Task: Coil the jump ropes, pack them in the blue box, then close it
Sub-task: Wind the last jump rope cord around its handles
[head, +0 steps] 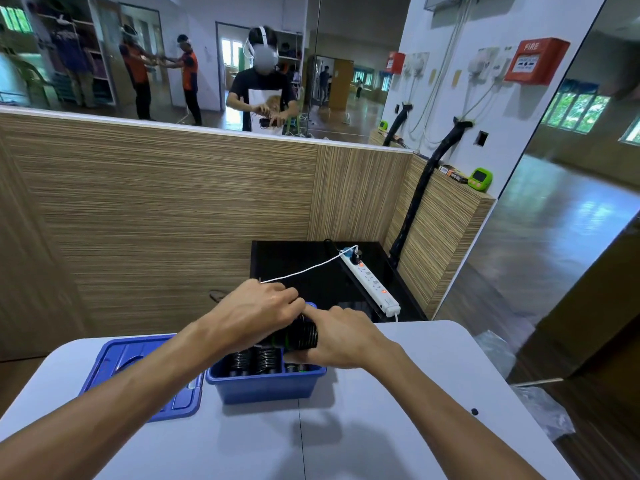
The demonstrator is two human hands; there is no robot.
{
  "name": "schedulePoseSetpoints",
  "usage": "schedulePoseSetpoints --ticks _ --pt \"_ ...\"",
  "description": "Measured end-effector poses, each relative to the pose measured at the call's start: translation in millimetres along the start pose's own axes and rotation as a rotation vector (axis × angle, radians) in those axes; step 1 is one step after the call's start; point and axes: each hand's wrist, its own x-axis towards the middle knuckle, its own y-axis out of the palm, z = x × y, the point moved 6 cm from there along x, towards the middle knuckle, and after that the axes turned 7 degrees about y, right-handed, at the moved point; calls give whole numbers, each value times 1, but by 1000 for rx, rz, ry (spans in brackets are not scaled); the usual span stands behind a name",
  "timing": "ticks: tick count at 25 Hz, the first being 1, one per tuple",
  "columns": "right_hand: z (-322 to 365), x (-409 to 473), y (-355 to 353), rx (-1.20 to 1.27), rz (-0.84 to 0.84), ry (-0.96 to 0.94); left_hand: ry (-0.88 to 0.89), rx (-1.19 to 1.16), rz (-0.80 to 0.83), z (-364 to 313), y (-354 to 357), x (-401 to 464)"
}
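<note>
Right, both forearms reach in over the pale table [363, 427], and just past them sits the blue box [266, 384], open-topped, with coiled black jump ropes [254, 362] packed upright inside it. Beside the box on the left lies the blue lid [121, 362], flat on the table and partly hidden under the left forearm. Directly above the box, both hands meet on one coiled jump rope [301, 336], a tight black bundle with a touch of green showing. The left hand [254, 311] has its fingers curled down over the top of that bundle, gripping it. The right hand [343, 337] clasps the bundle from the other side, forefinger stretched forward along it, the rest of the fingers wrapped underneath. The bundle hangs just over the box's right end, not yet in it.

Beyond the table, a low black cabinet [294, 261] carries a white power strip [372, 284] with a white cable [304, 270] trailing toward the hands. Behind that rises a wood-grain wall [156, 202], and a green timer [479, 180] sits on the ledge at right. Farthest back, a mirror [207, 64] reflects a person in a headset.
</note>
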Motion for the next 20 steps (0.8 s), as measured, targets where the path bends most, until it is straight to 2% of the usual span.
schedulePoseSetpoints --ticks 3,5,7,10,12,14,16,20 --pt "-6 5 -6 6 -148 27 -224 -61 -22 -2 -2 -4" --pt "-8 9 -9 3 -240 48 -540 -215 -63 7 -7 -12" --pt "-11 12 -13 -4 -307 90 -803 -512 -128 5 -3 -23" --pt "-18 14 -18 -24 -363 146 -1024 -999 -217 -9 14 -28" --pt "-21 12 -22 -26 -404 170 -1154 -1338 -222 -17 28 -31" --pt "-22 11 -26 -20 -421 179 -1101 -1583 -109 -24 33 -29" --pt "-21 10 -25 -3 -438 179 -964 -1705 -32 -26 30 -23" --pt "-17 8 -24 3 -472 181 -916 -1809 -88 -26 34 -15"
